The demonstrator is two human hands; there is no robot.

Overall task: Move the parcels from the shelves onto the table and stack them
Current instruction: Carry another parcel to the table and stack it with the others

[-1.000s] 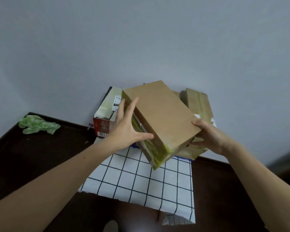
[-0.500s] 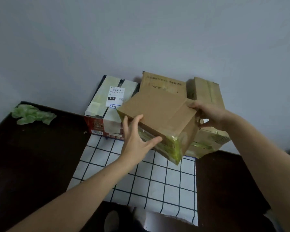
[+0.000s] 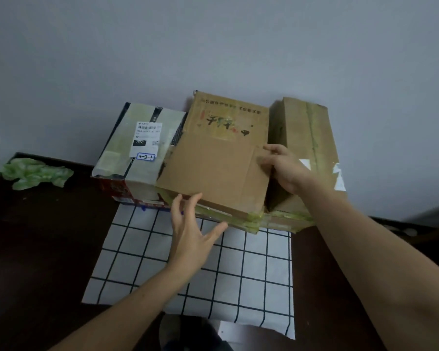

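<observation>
Parcel (image 3: pixel 213 176) of plain brown card is lying flat at the centre of the frame, its near edge banded with yellowish tape. It is resting on top of a printed box (image 3: pixel 228 115), whose dark lettering is showing above it.

The right hand (image 3: pixel 287 168) is coming in from the lower right and gripping the parcel at its right edge, with the fingers (image 3: pixel 269 150) bent over onto the top face. The thumb is hidden. This hand is sitting in the gap between the parcel and a tall box (image 3: pixel 307 138) standing at the right, which is carrying a strip of tape along its top.

The left hand (image 3: pixel 190 234) is reaching up from the lower left with straight, spread fingers and the thumb held wide, holding nothing. Its fingertips (image 3: pixel 179 198) are meeting the parcel's near edge, though contact is hard to judge.

A labelled box (image 3: pixel 127 153), wrapped in pale tape and marked "3-3-1", is sitting just left of the stack, touching it.

All the boxes are standing against a grey wall (image 3: pixel 213 46) on a dark table (image 3: pixel 36 249). A white cloth (image 3: pixel 238 274) with a black grid is covering the table below them. A crumpled green bag (image 3: pixel 36 173) is lying at the left edge of the frame.
</observation>
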